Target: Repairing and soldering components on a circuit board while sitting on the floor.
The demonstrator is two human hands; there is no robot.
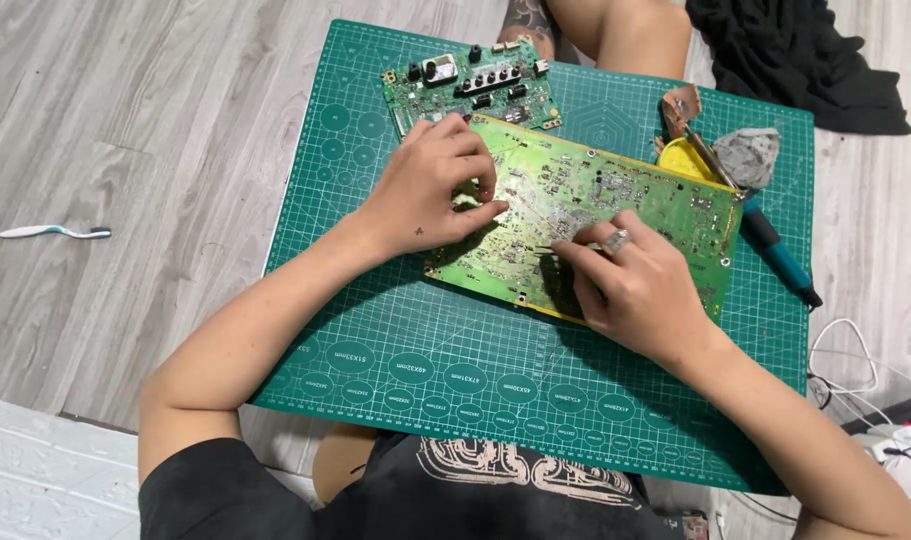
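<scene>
grey wood-look floor (155, 120) under everything; on it a green cutting mat (445, 370) with a printed grid and ovals, filling the centre of the view. on the mat's middle lies a large green circuit board (665, 200), yellow-edged, tilted so its long side runs from upper left down to lower right. a smaller green circuit board (470, 88) with black connectors lies flat at the mat's far edge, just beside the large board's upper left corner. a black cloth (795, 55) is bunched on the floor past the mat's far right corner. left hand (435, 190) rests on the large board's left end, fingers curled down, thumb and forefinger pinched close near the board surface; whether anything is between them i cannot tell. right hand (630, 285) lies on the board's near middle, ring on one finger, fingers narrowed around thin tweezers (543, 248) whose tips point left onto the board, so the board sits directly under and between both hands. a teal-handled soldering iron (775, 250) lies at the mat's right edge, just beside the board's right end, its tip toward a yellow round tin (687, 160) and a grey crumpled wad (747, 155). white cables (855, 370) loop on the floor at right. a white toothbrush (55, 232) lies on the floor, well apart at left.
</scene>
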